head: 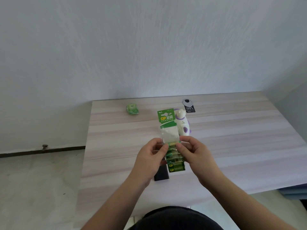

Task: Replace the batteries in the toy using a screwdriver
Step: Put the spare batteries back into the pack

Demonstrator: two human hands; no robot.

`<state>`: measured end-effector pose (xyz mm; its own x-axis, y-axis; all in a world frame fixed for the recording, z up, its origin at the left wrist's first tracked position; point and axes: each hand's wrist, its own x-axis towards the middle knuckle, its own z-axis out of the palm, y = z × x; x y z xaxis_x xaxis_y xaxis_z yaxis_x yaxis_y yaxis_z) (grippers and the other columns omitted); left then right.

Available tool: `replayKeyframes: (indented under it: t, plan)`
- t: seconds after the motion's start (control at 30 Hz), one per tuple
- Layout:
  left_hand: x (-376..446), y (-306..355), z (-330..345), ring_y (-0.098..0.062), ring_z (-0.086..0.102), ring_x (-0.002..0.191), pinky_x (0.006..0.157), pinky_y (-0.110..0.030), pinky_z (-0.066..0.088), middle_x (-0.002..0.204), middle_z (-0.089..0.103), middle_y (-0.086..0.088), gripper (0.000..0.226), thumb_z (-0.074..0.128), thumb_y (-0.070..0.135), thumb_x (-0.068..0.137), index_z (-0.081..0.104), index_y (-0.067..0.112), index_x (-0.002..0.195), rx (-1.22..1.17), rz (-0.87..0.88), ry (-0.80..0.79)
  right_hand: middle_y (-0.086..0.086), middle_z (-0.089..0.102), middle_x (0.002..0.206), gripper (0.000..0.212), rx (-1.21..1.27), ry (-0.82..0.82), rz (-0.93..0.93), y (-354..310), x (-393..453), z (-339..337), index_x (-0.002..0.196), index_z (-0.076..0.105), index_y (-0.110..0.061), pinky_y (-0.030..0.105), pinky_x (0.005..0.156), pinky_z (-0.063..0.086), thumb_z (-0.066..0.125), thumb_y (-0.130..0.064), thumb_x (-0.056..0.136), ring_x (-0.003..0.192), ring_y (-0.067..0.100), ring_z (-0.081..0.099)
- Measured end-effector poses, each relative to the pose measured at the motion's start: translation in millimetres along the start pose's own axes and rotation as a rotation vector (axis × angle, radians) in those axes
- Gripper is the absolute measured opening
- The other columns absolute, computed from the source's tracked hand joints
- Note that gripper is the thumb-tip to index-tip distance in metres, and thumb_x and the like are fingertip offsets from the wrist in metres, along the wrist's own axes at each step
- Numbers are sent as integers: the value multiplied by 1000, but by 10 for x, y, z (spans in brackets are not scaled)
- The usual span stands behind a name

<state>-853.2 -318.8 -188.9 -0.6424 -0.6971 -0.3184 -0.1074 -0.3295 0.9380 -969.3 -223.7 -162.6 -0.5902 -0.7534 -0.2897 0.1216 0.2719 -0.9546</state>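
I hold a green GP battery pack [167,120] upright above the table, its card top pointing away from me. My left hand [152,156] pinches the pack's left edge and my right hand [193,154] pinches its right edge, thumbs on the clear plastic front. Green batteries [176,168] show in the lower part of the pack, between and below my hands. The white and purple toy [182,124] lies on the table just behind the pack, partly hidden by it. No screwdriver is visible.
A pale wood-grain table [232,146] stands against a white wall. A small green packet [132,109] lies at the back left. A round grey grommet [187,101] and a black "100%" tag [189,109] sit at the back. A black flat object [161,175] lies under my left wrist.
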Motion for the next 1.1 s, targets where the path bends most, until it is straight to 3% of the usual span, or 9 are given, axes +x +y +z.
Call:
replayKeyframes:
  t: [0.13,0.37,0.43,0.53,0.67,0.77,0.9,0.97,1.1]
  plan:
    - [26,-73,61,-14,69,86,73,-37,61,91,69,0,7,60,20,94,66,21,98,51,-3,30,-3,76,91,17,-65,-16,0,43,-44,-60,102,64,-29,34,78,57,66,-18,89,86,15,72]
    - [97,-131,271,-12,69,85,71,-32,61,93,69,-1,6,60,22,94,65,25,96,121,-1,0,-7,75,90,13,-192,85,14,226,53,-302,102,64,-31,42,80,59,65,-30,89,81,9,71]
    - [149,-141,345,-8,68,84,72,-29,60,93,68,7,4,58,29,95,61,30,98,325,81,-15,-6,75,90,12,-172,84,16,262,80,-414,102,64,-30,41,78,59,65,-29,89,81,9,71]
    - [242,-209,430,2,64,85,76,-23,56,95,67,14,22,49,48,92,57,33,107,497,138,-6,-4,75,90,12,-114,88,52,340,149,-620,103,64,-26,38,76,59,64,-25,91,80,10,72]
    - [469,-577,378,-6,65,83,74,-26,53,90,67,10,17,47,42,97,58,30,102,567,20,208,-3,75,87,12,-25,72,130,467,239,-887,104,64,-21,31,70,56,61,-18,92,78,11,72]
    - [581,-1032,282,-14,61,87,68,-21,44,95,65,5,13,53,37,96,57,26,101,711,-115,363,-2,75,87,11,8,40,189,590,286,-1036,102,64,-22,36,74,58,61,-17,93,79,14,72]
    - [615,-1567,255,-28,56,109,87,-39,48,126,53,-10,53,56,49,91,49,14,130,871,-362,512,-3,75,88,11,3,-10,247,720,356,-1175,103,64,-22,40,78,59,62,-20,92,80,14,72]
    - [623,-1713,287,-32,52,116,91,-45,47,130,50,-12,64,55,57,88,46,11,132,967,-452,542,-2,75,90,14,5,-34,261,745,380,-1237,106,64,-19,39,78,59,62,-21,92,81,14,73]
    - [675,-1782,421,-31,50,116,87,-44,46,125,50,-10,70,63,61,80,46,11,125,1017,-496,563,-1,75,91,16,-6,-50,273,777,421,-1366,108,64,-19,39,77,59,63,-20,92,82,15,72]
